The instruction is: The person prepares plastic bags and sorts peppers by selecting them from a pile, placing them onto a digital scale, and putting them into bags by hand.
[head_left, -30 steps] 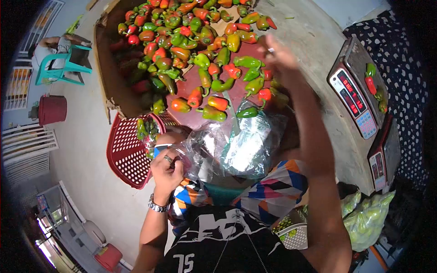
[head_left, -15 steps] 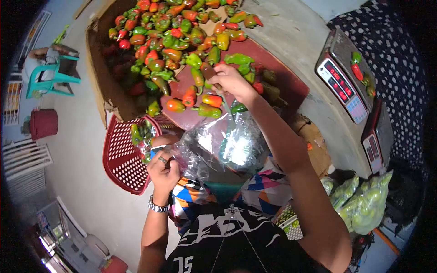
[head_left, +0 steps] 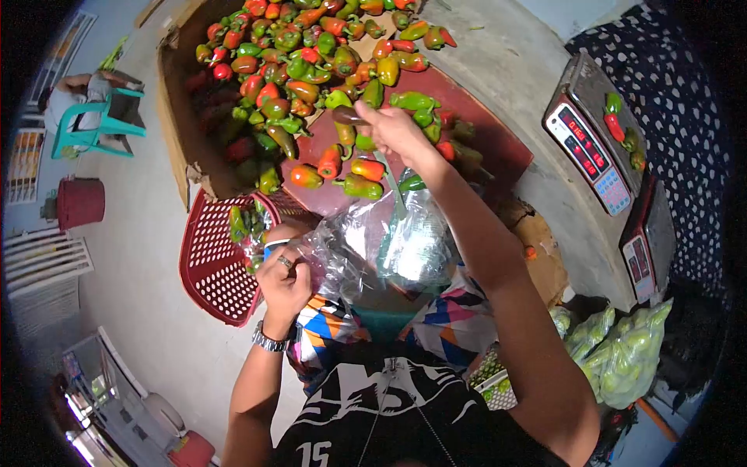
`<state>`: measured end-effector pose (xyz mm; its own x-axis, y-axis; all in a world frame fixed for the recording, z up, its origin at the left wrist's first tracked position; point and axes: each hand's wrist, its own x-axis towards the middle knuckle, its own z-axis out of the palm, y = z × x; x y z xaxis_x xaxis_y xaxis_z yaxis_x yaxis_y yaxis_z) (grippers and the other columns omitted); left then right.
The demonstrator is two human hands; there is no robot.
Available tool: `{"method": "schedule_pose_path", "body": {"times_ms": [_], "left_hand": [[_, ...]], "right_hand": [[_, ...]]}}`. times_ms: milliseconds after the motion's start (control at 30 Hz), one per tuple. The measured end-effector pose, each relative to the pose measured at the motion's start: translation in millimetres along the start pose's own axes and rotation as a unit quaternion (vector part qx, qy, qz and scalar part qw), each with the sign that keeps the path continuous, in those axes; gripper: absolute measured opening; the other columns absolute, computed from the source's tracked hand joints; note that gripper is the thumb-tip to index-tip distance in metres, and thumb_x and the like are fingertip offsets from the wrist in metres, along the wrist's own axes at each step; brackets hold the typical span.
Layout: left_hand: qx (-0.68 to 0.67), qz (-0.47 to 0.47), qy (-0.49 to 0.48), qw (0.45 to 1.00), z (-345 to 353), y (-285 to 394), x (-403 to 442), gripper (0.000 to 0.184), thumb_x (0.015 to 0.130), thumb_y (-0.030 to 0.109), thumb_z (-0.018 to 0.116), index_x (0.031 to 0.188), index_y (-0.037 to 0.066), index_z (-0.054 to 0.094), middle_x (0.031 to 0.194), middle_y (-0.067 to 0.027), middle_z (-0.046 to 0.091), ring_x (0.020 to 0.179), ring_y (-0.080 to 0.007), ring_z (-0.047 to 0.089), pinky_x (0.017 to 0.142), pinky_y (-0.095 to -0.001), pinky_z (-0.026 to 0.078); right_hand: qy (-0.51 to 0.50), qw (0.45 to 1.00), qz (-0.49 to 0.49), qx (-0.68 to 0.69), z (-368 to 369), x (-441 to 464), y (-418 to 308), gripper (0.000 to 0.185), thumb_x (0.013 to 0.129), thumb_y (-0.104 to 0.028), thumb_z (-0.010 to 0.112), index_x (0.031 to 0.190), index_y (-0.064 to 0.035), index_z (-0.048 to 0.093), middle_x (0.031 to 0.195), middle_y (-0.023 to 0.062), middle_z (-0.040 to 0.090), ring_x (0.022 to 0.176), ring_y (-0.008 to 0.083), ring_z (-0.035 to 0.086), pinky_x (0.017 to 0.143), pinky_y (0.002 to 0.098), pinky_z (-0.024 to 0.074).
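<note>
My right hand (head_left: 398,134) is closed on a dark brownish pepper (head_left: 348,116) above the reddish board (head_left: 467,101). My left hand (head_left: 283,286) grips the edge of a clear plastic bag (head_left: 334,253), which is spread over my lap. Just beyond the bag, orange, red and green peppers lie on the board, among them a green-orange pepper (head_left: 359,187). A heap of mixed peppers (head_left: 280,58) fills the cardboard box (head_left: 173,117) behind.
A red perforated basket (head_left: 214,265) holding bagged peppers stands left of my knee. On the right are a digital scale (head_left: 580,140) with several peppers on it, a second scale (head_left: 640,265) and bags of green produce (head_left: 630,354). A person (head_left: 74,101) sits in a teal chair (head_left: 97,128).
My right hand has moved a little left toward the heap with the dark pepper, which now shows more plainly. My left hand keeps its hold on the bag. The whole view has shifted slightly.
</note>
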<state>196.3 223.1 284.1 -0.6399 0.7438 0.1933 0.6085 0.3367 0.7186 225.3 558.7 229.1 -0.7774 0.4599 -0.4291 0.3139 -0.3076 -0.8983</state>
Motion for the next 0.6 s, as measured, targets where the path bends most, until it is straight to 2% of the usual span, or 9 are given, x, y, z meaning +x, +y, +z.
{"method": "schedule_pose_path", "body": {"times_ms": [100,133,200,300,400,433,533,567,600], "left_hand": [[-0.005,0.019,0.018,1.000,1.8,-2.3,0.0,0.011,0.076,-0.002,0.061,0.085,-0.001,0.067,0.075,-0.0157,0.062,0.067,-0.0346,0.062,0.063,-0.0390,0.050],[-0.006,0.016,0.016,1.000,2.7,-3.0,0.7,0.009,0.076,-0.002,0.060,0.082,0.000,0.065,0.075,-0.0164,0.062,0.067,-0.0347,0.063,0.064,-0.0397,0.051],[-0.002,0.009,0.016,1.000,3.6,-3.0,1.0,0.008,0.075,-0.002,0.060,0.082,0.000,0.065,0.075,-0.0168,0.062,0.067,-0.0353,0.063,0.064,-0.0403,0.051],[0.001,0.004,0.007,1.000,2.8,-0.2,3.3,0.009,0.075,-0.002,0.060,0.082,0.000,0.065,0.076,-0.0172,0.063,0.068,-0.0358,0.064,0.066,-0.0403,0.053],[0.004,0.014,0.005,1.000,0.8,0.6,3.7,0.010,0.074,-0.002,0.060,0.083,-0.001,0.066,0.077,-0.0175,0.065,0.070,-0.0361,0.066,0.067,-0.0398,0.053],[0.005,0.011,0.002,1.000,0.1,0.3,0.9,0.011,0.074,-0.002,0.060,0.083,-0.001,0.066,0.078,-0.0175,0.065,0.070,-0.0360,0.066,0.068,-0.0398,0.054],[0.004,0.012,0.007,1.000,-1.2,-1.6,4.2,0.011,0.074,-0.002,0.060,0.084,-0.001,0.066,0.078,-0.0175,0.066,0.071,-0.0357,0.067,0.068,-0.0397,0.054],[0.000,0.010,0.010,1.000,-1.0,-0.8,4.1,0.012,0.074,-0.002,0.060,0.084,-0.001,0.066,0.078,-0.0174,0.066,0.071,-0.0356,0.067,0.068,-0.0396,0.054],[-0.004,0.007,0.011,1.000,-0.7,0.0,3.9,0.012,0.074,-0.003,0.060,0.084,-0.001,0.066,0.079,-0.0173,0.066,0.071,-0.0355,0.067,0.068,-0.0395,0.054]], "right_hand": [[0.004,0.998,0.036,-0.050,-9.4,1.3,5.1,0.056,0.103,-0.057,0.056,0.081,-0.0058,0.060,0.057,-0.0051,0.045,0.046,0.0074,0.040,0.045,0.0267,0.0341],[-0.006,0.999,0.034,-0.040,-13.1,9.1,15.7,0.054,0.105,-0.054,0.054,0.084,-0.0052,0.062,0.059,-0.0043,0.047,0.048,0.0072,0.042,0.047,0.0261,0.0350],[0.012,0.993,-0.008,-0.121,-16.4,11.5,22.1,0.048,0.102,-0.050,0.059,0.092,-0.0044,0.070,0.064,0.0002,0.058,0.058,0.0111,0.053,0.054,0.0312,0.0402],[0.035,0.986,-0.048,-0.158,-13.6,9.5,24.6,0.036,0.102,-0.037,0.063,0.097,-0.0030,0.072,0.073,0.0012,0.063,0.068,0.0115,0.056,0.062,0.0314,0.0437],[-0.011,0.995,-0.014,-0.102,-13.3,12.4,23.9,0.021,0.103,-0.025,0.063,0.098,-0.0055,0.068,0.076,-0.0015,0.063,0.064,0.0068,0.051,0.057,0.0249,0.0406],[-0.049,0.996,-0.002,-0.078,-14.6,6.2,15.7,0.018,0.102,-0.018,0.063,0.113,-0.0046,0.068,0.090,0.0011,0.071,0.071,0.0087,0.057,0.067,0.0251,0.0461],[-0.117,0.988,-0.054,0.090,-12.3,3.9,10.8,0.030,0.101,-0.015,0.064,0.129,-0.0046,0.064,0.110,0.0067,0.073,0.083,0.0114,0.064,0.077,0.0261,0.0496],[-0.124,0.985,-0.092,0.074,-12.1,1.0,7.6,0.040,0.101,-0.014,0.063,0.139,-0.0029,0.058,0.123,0.0109,0.070,0.093,0.0137,0.068,0.080,0.0273,0.0512],[-0.135,0.979,-0.112,0.103,-13.7,1.6,1.8,0.040,0.101,-0.014,0.063,0.138,-0.0021,0.058,0.123,0.0113,0.070,0.095,0.0144,0.068,0.081,0.0275,0.0513]]}}
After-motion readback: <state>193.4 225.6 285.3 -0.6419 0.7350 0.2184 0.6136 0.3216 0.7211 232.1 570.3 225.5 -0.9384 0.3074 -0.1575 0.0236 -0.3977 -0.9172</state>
